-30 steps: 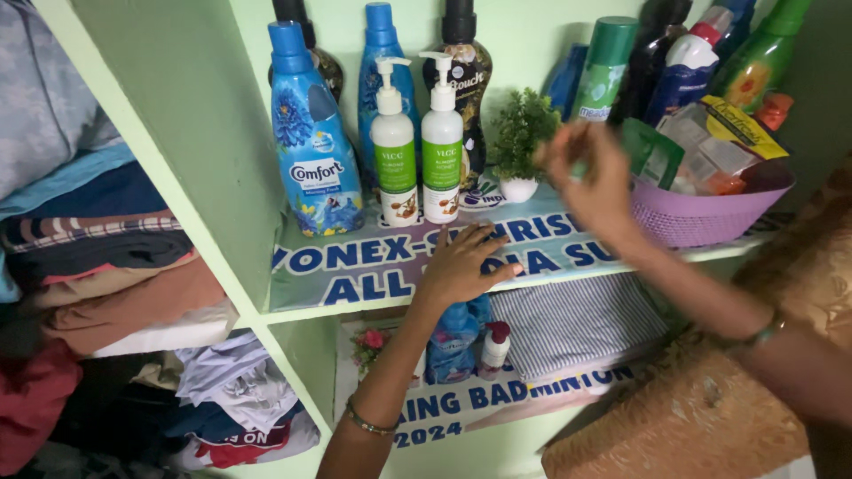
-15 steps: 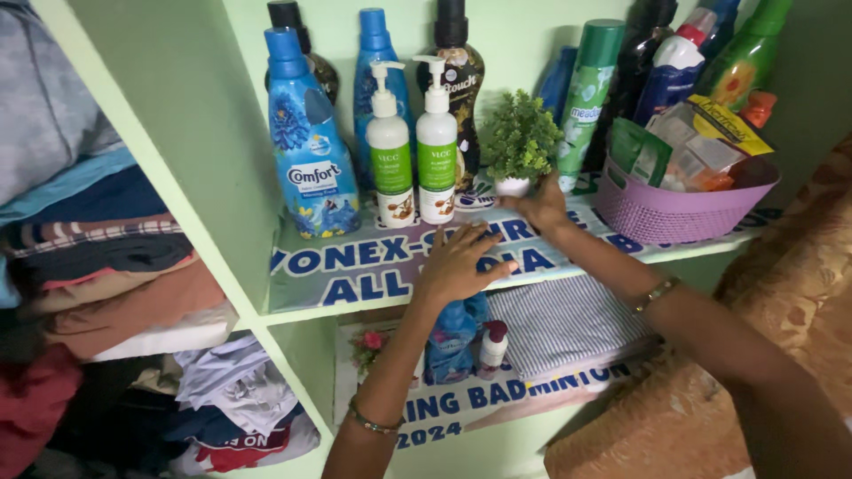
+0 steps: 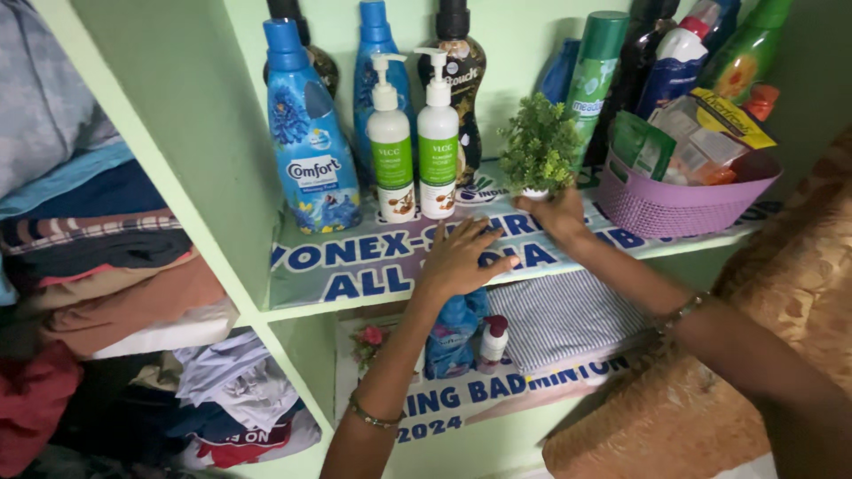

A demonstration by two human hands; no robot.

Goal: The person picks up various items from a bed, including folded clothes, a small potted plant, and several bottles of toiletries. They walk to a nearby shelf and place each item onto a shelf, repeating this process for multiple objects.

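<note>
Here our right hand (image 3: 557,215) clasps the white pot of the small plant (image 3: 538,153) on the shelf (image 3: 373,266), beside the lilac basket (image 3: 674,206). Left hand (image 3: 461,259) rests flat, empty. Plant judged light, top-heavy; hold the pot, not the foliage.

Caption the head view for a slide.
Right hand grips a small potted plant beside a purple basket; left hand rests flat on the shelf.

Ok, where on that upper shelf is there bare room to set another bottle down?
Bare patch: the front strip of the shelf, between the blue bottle and the left hand. Crowded: the back row of bottles, and the right end, filled by the plant and purple basket.
</note>
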